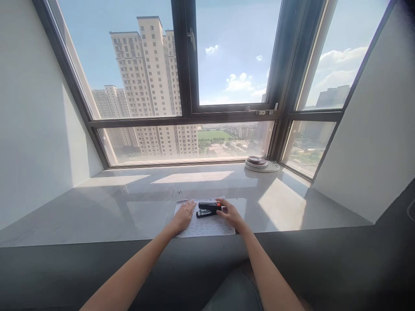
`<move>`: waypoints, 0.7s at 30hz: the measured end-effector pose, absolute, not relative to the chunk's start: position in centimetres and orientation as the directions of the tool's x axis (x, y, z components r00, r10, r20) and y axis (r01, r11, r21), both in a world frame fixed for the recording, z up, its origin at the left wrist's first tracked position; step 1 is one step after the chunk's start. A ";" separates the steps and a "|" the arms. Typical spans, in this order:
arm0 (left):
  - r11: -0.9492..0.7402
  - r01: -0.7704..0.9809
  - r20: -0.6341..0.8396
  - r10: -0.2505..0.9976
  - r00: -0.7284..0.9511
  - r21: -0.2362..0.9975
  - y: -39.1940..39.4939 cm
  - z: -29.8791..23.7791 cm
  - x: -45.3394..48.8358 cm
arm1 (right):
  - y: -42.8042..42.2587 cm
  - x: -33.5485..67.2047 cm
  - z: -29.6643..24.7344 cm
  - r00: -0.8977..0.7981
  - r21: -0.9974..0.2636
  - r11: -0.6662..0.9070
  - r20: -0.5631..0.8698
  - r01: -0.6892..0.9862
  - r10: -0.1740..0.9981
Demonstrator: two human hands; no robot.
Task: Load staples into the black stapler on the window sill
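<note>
A white sheet of paper [207,224] with printed rows lies on the grey windowsill near its front edge. A black stapler [208,208] with an orange end rests on the sheet's upper part. My left hand [184,214] lies flat on the paper's left side, fingers stretched out, just left of the stapler. My right hand [228,213] is at the stapler's right end, fingers curled against it by the orange tip.
The wide grey sill [129,203] runs below a large window. A stack of round plate-like discs [259,163] sits at the back right by the window frame. White walls flank both sides. A dark ledge [97,263] runs along the front.
</note>
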State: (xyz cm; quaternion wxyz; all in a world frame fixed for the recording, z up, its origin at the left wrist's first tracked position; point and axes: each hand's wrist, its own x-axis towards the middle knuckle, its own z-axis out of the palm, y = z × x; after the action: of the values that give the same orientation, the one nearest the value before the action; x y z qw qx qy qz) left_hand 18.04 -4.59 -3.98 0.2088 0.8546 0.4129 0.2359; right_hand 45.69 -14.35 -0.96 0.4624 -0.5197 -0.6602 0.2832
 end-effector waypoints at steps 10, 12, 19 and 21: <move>-0.436 0.486 0.243 0.879 0.410 0.757 -5.5 -1.0 17.3 | -14.3 45.8 -0.7 0.032 -0.886 0.238 0.272 0.398 0.962; -0.424 0.468 0.240 0.884 0.402 0.775 -5.6 -0.6 17.0 | -14.1 45.9 -0.8 0.048 -0.884 0.218 0.260 0.413 0.964; -0.384 0.282 0.242 0.870 0.430 0.879 -5.6 -0.8 16.9 | -13.7 46.1 -1.2 0.040 -0.900 0.221 0.255 0.377 0.966; -0.331 0.160 0.235 0.870 0.434 0.930 -5.4 -1.3 16.8 | -13.6 46.2 -1.3 0.044 -0.907 0.205 0.238 0.368 0.970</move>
State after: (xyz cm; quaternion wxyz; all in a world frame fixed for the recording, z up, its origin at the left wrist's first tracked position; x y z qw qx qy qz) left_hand 16.85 -5.35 -1.33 0.4530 0.7154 0.3598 0.3918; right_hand 46.17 -13.56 -1.34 0.4748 -0.5445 -0.6143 0.3174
